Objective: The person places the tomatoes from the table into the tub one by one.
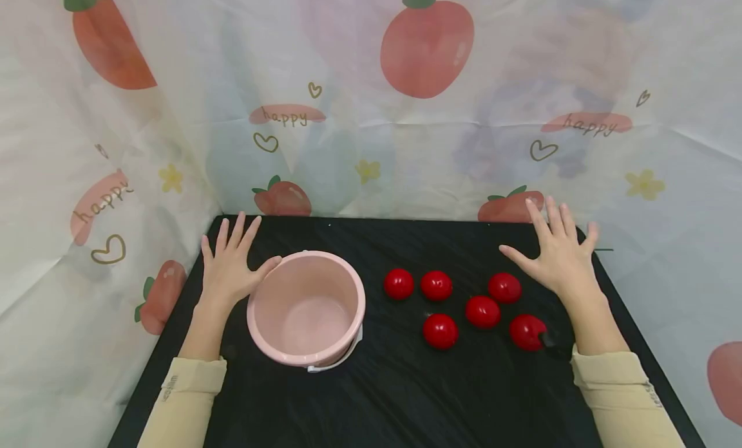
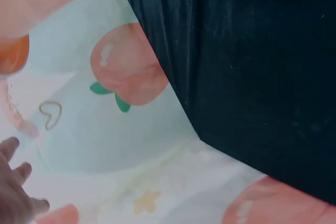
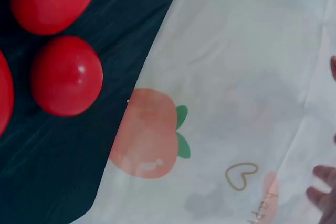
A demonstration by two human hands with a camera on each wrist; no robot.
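Cream cloth sleeves [image 1: 182,403]: foremost
Left hand [image 1: 230,268]: wide, beside round pink bucket [image 1: 307,306]
Right hand [image 1: 558,258]: wide, near glossy red balls [image 1: 482,312]

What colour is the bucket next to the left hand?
The bucket is pale pink; the head view shows it best.
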